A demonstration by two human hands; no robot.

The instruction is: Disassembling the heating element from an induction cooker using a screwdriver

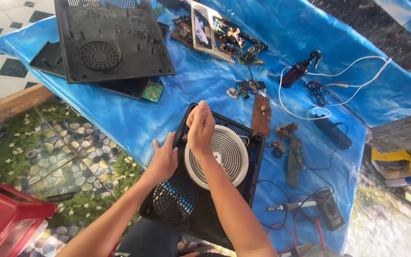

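Observation:
An opened black induction cooker base (255,157) lies on the blue sheet in front of me, with a round white coil disc (227,154) in its middle and a fan grille (174,200) at its near end. My left hand (163,159) rests flat on the base's left edge. My right hand (200,126) hovers over the far left corner of the base with its fingers closed; whether it grips a small tool or part I cannot see.
A black plastic cooker shell (112,40) lies at the back left. Circuit boards (224,38), a brown spray bottle (297,72), white cable (353,64), a soldering iron (291,206), a multimeter (331,214) and loose parts crowd the sheet's right. A red stool (5,214) stands lower left.

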